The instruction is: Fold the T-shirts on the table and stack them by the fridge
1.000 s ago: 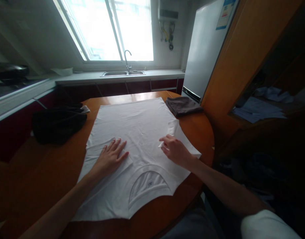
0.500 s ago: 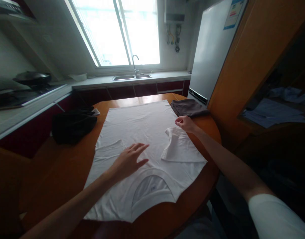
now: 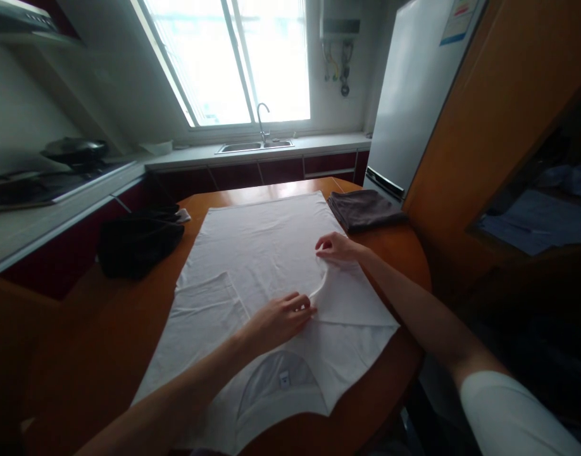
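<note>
A white T-shirt point(image 3: 266, 237) lies spread on the wooden table, its neckline and small label towards me. Both sleeves are folded inward over the body. My left hand point(image 3: 283, 320) pinches the near corner of the right-hand sleeve's hem, just above the collar. At the far corner of that hem, my right hand point(image 3: 335, 246) has its fingers closed on the fabric. Between the two hands the sleeve edge is slightly raised and curved. The left-hand sleeve point(image 3: 207, 301) rests flat, with no hand on it.
On the round wooden table point(image 3: 409, 253), a folded dark grey garment point(image 3: 364, 210) lies at the far right. A black cloth bundle point(image 3: 141, 244) sits at the left. Beyond are a counter with a sink point(image 3: 255, 147), a stove with a wok point(image 3: 74, 151), and a fridge point(image 3: 414, 95).
My left hand has moved right and closed on the sleeve hem. My right hand has come left and nearer onto its far corner. The crumpled sleeve now lies smoother.
</note>
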Demonstrator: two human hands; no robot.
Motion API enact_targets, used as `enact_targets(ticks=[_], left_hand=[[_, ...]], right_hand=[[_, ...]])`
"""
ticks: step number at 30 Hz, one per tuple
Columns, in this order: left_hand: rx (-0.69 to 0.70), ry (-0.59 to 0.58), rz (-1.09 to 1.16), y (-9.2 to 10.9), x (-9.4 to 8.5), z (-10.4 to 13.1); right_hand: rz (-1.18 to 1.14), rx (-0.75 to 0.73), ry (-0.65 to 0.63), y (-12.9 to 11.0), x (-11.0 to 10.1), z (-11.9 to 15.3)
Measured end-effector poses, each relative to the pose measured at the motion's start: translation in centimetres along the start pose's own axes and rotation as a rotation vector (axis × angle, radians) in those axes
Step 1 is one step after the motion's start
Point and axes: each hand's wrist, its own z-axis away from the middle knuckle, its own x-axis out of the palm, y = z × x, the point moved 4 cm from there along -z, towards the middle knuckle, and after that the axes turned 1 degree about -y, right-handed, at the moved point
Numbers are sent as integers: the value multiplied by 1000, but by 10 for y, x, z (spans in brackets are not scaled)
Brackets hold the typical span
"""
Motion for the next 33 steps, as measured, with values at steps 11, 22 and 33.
enact_targets(ticks=[11, 22, 33], left_hand=[[112, 156, -62, 2, -11, 3], [-190, 279, 160, -10, -16, 7], [-166, 179, 235, -17, 10, 3]], right_hand=[[-300, -63, 294, -1, -14, 4], [-138, 97, 581, 40, -55, 14], [32, 51, 498, 20, -44, 19]])
